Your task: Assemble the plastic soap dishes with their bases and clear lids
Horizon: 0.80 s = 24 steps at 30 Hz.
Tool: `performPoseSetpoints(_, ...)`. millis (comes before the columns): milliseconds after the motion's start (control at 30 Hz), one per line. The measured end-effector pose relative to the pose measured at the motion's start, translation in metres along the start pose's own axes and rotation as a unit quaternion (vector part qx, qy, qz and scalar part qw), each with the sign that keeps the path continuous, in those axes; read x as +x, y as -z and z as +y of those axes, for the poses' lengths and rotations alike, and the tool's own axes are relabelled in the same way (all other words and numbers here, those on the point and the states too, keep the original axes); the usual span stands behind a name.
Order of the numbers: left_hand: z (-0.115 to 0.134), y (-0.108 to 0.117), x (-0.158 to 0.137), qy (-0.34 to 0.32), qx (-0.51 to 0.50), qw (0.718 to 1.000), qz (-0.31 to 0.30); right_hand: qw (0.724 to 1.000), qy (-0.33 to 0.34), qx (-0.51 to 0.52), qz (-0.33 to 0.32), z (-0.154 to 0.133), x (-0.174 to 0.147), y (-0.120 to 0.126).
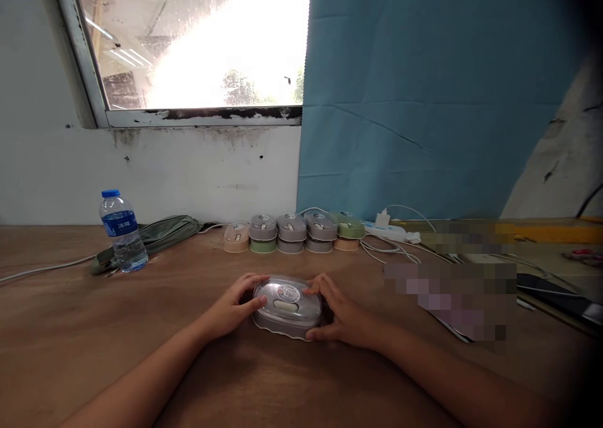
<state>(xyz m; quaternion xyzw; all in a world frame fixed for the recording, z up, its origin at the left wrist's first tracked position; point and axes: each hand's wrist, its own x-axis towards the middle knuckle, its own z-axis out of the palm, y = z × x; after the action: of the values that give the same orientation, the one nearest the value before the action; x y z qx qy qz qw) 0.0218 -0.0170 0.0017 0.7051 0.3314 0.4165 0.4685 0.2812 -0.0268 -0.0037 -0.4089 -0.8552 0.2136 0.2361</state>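
A grey oval box with a clear lid (287, 315), perhaps a soap box or lunch box, is on the brown table in front of me. Its lid bears a round printed sticker and a pale oval piece at the front. My left hand (240, 302) grips the box's left side, with the thumb on the lid. On the opposite side, my right hand (336, 312) holds the box, its fingers on the lid's right edge and its thumb low at the front corner. The box's far side is partly hidden.
Several similar boxes in grey, green and beige (291, 228) line the wall, most stacked in twos. A water bottle (123, 233) stands at the left beside a dark green pouch (172, 232). A power strip (389, 230) with cables lies at the back right, near blurred-out items.
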Motion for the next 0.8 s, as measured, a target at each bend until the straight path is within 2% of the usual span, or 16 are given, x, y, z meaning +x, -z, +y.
performPoseSetpoints(133, 0.005, 0.004, -0.001, 0.018, 0.022, 0.999, -0.039, 1.000, 0.015, 0.000, 0.004, -0.002, -0.001, 0.000)
performPoseSetpoints(300, 0.004, 0.011, -0.006, -0.003, 0.114, 0.988, -0.104, 0.999, 0.030, 0.010, -0.012, -0.004, -0.001, 0.001)
performPoseSetpoints(533, 0.000, 0.013, -0.007, -0.006, 0.231, 0.970, -0.075, 0.999, 0.030, 0.006, -0.034, -0.013, -0.002, 0.005)
performPoseSetpoints(667, 0.000, 0.011, -0.006, -0.006, 0.246, 0.966, -0.074, 0.998, 0.037, -0.002, -0.044, -0.013, -0.002, 0.005)
performPoseSetpoints(800, -0.004, 0.019, -0.003, -0.042, 0.247, 0.968, -0.031, 0.999, 0.037, 0.012, -0.021, -0.010, -0.003, 0.002)
